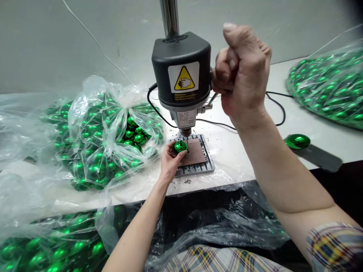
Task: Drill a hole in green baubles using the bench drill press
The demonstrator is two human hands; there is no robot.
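Note:
Under the drill press (pixel 181 71), my left hand (pixel 170 160) pinches a shiny green bauble (pixel 180 146) between thumb and fingers. The thin drill bit (pixel 187 139) points down right at the bauble; whether it touches cannot be made out. Dark flecks show on the bauble. Up at the right of the drill head, my right hand (pixel 241 71) is closed in a fist around the end of the feed lever (pixel 213 99), most of which the fingers hide. Below the bauble lies a brown board (pixel 195 151) on the slotted grey base (pixel 210 166).
An open plastic bag of green baubles (pixel 96 132) stands at left, another bag (pixel 331 83) at far right. More bagged baubles (pixel 56 245) lie in front at lower left. One bauble (pixel 297 141) rests by a dark flat strip (pixel 323 156). A black cable (pixel 218 122) crosses the table.

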